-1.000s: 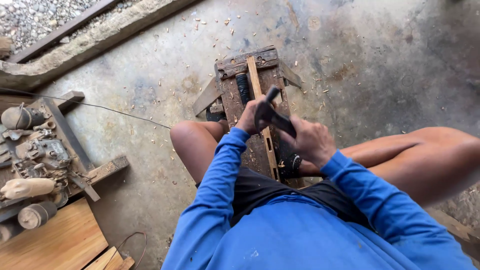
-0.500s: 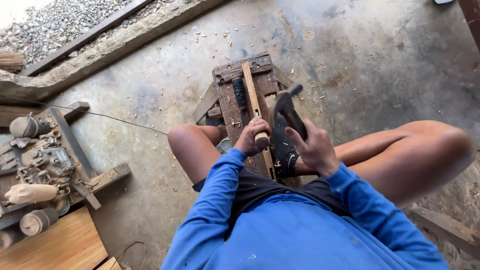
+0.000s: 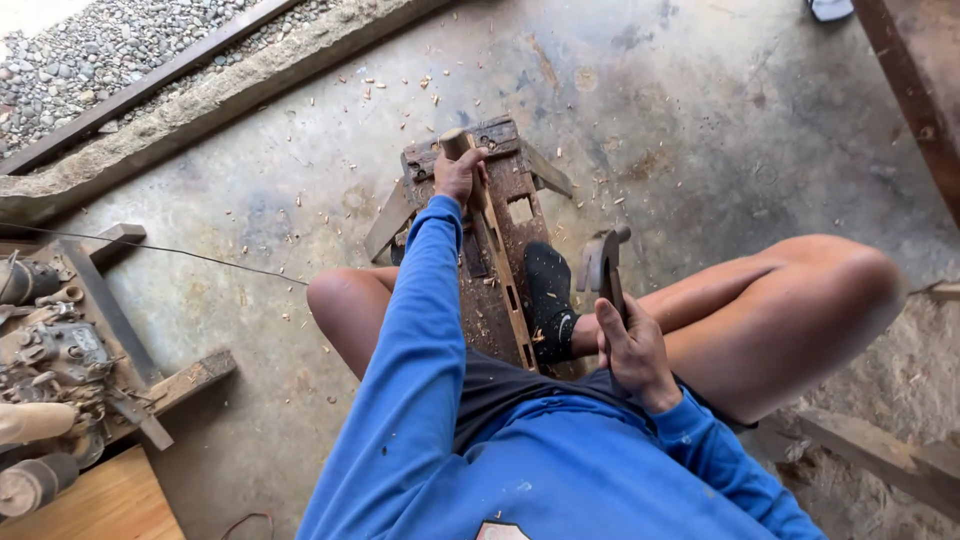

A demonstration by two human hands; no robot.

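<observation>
I sit astride a low dark wooden bench on a concrete floor. A long pale wooden stick lies along the top of the bench. My left hand is stretched forward and gripped around the stick's rounded far end. My right hand rests near my right knee and is closed on the handle of a hatchet, whose dark head points up and away from the stick. A foot in a dark sock is pressed against the bench beside the stick.
Wood chips litter the floor around the bench. Rusty machine parts on a wooden frame and a pale plank lie at the left. Gravel lies beyond a concrete kerb. Timber lies at lower right.
My left hand slid forward along the stick to its far end. My right hand pulled the hatchet back off the stick, down toward my right knee.
</observation>
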